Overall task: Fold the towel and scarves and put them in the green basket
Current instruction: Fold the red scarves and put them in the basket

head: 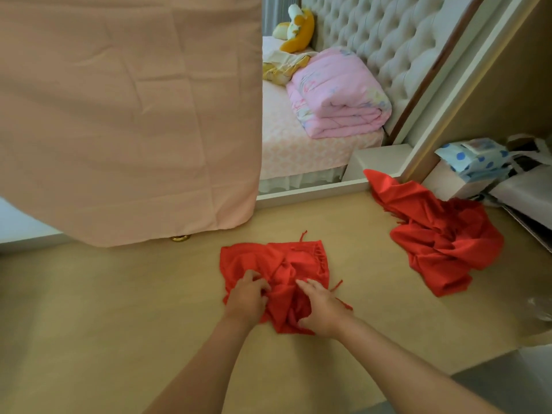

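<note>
Mid-fold on the red scarf (274, 264), floor (119, 309) at centre; green basket not in view.

Left to right: pink cloth (128, 115) hangs at 10 o'clock (the towel? I cannot tell). My left hand (248, 297) has its fingers curled into a bunch of scarf; my right hand (321, 309) lies on it with fingers spread, pressing flat. The cloth between them is rucked, so I judge it best to smooth toward 12 o'clock, square the fringed edges, then fold. The second scarf (442, 243) lies crumpled at 2 o'clock, well apart.

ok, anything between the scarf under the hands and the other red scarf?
Head view: only bare floor between the near scarf and the far scarf.
</note>
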A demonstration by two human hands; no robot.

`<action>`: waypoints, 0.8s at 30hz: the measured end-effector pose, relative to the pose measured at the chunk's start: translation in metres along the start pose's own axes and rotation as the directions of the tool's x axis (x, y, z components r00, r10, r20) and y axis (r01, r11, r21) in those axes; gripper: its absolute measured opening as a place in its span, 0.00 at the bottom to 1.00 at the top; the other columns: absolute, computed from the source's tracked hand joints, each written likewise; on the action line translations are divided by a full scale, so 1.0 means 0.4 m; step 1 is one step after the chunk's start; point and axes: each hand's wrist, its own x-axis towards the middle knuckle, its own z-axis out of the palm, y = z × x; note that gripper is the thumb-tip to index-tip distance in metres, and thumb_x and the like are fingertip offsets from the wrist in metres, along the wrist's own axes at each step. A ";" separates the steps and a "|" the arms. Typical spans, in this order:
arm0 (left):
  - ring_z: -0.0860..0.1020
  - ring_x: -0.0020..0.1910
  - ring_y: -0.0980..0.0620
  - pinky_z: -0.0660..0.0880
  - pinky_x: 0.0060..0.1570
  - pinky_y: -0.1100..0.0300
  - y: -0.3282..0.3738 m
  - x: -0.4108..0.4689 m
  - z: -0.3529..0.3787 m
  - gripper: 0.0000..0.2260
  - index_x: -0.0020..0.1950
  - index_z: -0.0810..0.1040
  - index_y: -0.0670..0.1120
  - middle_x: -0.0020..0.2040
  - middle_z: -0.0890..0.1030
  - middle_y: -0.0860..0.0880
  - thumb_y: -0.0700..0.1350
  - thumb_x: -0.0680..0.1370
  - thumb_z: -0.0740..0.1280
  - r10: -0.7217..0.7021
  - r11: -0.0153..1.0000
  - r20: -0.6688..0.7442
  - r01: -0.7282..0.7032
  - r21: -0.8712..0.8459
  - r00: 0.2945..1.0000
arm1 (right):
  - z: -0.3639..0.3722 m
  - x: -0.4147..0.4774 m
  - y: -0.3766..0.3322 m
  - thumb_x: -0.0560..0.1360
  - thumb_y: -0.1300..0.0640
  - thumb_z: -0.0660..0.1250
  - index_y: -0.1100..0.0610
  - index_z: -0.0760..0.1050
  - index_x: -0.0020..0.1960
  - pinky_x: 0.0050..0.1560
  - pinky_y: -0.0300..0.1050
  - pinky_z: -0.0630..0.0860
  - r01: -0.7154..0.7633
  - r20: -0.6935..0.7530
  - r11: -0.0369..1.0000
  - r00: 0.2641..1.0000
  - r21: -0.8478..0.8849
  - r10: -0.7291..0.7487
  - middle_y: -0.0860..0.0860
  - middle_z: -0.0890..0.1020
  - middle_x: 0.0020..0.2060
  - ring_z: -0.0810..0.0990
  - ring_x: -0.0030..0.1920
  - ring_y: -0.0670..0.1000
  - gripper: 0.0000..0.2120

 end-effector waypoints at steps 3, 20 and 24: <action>0.78 0.50 0.49 0.74 0.55 0.52 -0.024 0.007 -0.013 0.07 0.48 0.83 0.48 0.49 0.78 0.50 0.39 0.73 0.70 0.021 0.992 -0.150 -0.039 -0.116 0.988 | 0.006 0.028 0.016 0.70 0.55 0.70 0.44 0.53 0.80 0.67 0.47 0.71 -0.001 0.030 0.998 1.000 -0.065 0.002 0.50 0.66 0.74 0.73 0.69 0.54 0.43; 0.78 0.59 0.44 0.74 0.55 0.53 -0.106 -0.062 -0.220 0.19 0.69 0.73 0.50 0.60 0.81 0.47 0.51 0.79 0.66 -0.319 0.937 -0.338 0.348 0.027 0.885 | -0.216 0.160 -0.116 0.75 0.55 0.58 0.52 0.71 0.66 0.64 0.51 0.66 -0.177 -0.337 0.847 0.941 -0.502 -0.003 0.54 0.74 0.63 0.70 0.65 0.56 0.19; 0.75 0.66 0.48 0.70 0.63 0.57 -0.158 -0.079 -0.184 0.19 0.68 0.75 0.52 0.66 0.78 0.49 0.50 0.77 0.68 -0.382 0.904 -0.012 0.377 0.200 0.924 | -0.132 0.159 -0.149 0.73 0.58 0.60 0.51 0.64 0.74 0.71 0.51 0.61 0.210 -0.165 0.905 0.944 -0.369 -0.286 0.52 0.65 0.73 0.64 0.72 0.55 0.29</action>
